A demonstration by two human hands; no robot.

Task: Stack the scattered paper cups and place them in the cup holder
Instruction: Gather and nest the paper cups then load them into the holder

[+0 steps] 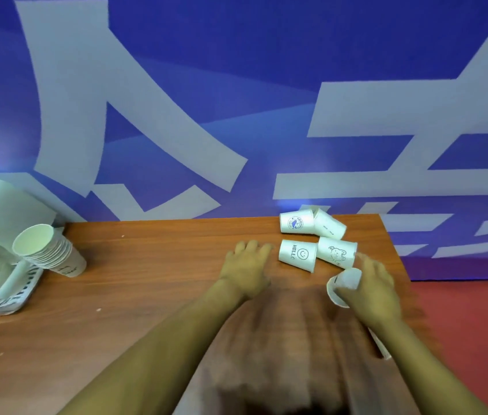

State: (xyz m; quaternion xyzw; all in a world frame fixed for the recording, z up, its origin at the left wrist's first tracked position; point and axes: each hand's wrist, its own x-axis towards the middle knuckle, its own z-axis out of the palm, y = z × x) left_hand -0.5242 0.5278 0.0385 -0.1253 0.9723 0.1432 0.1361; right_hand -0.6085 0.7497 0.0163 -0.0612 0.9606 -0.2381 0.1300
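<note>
Several white paper cups lie on their sides at the far right of the wooden table (pixel 147 280): one printed HELLO with a smiley (pixel 297 254), one with a bear drawing (pixel 337 252), one with a blue round logo (pixel 296 224) and a plain one (pixel 329 224). My right hand (pixel 376 287) grips another white cup (pixel 343 286) lying sideways, its mouth toward the left. Just left of the HELLO cup, my left hand (pixel 247 266) hovers with fingers spread, holding nothing. A stack of nested cups (pixel 48 250) leans at the far left beside the white cup holder (pixel 6 283).
A blue wall with large pale lettering (pixel 236 100) rises directly behind the table. Red floor (pixel 470 324) shows past the table's right edge. The white holder unit takes up the table's left end.
</note>
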